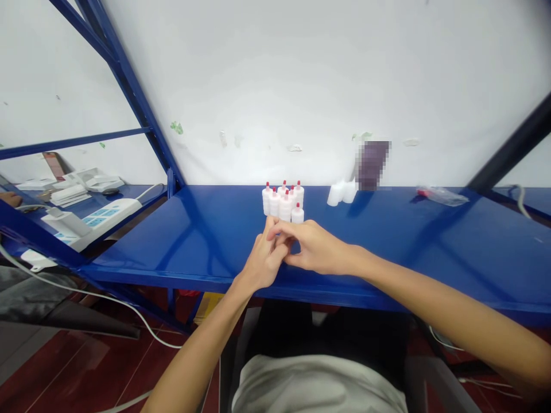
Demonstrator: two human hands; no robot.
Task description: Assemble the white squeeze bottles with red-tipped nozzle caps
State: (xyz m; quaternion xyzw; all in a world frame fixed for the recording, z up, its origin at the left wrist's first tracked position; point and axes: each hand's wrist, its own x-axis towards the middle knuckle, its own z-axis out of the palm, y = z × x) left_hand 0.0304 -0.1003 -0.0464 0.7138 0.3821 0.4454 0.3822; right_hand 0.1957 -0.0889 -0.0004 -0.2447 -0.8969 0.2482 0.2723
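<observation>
Red-tipped squeeze bottles [284, 202]: white, standing in a tight cluster on the blue table [206, 229], at 12 o'clock from the hands, just beyond the fingers.
Left hand [263, 255]: fingers bent, meeting the right; cannot tell if anything is gripped.
Right hand [318, 248]: thumb and forefinger curved into a ring; any small thing between them is hidden.
In the way: the hands cover part of the cluster's near side.
Plain white bottles [343, 193]: between 1 and 2 o'clock, before a pixelated purple thing [373, 165].
Clear plastic bag [447, 197]: 2 o'clock, red showing at its near end.
Power strip [109, 212]: between 9 and 10 o'clock, beyond the blue frame.
</observation>
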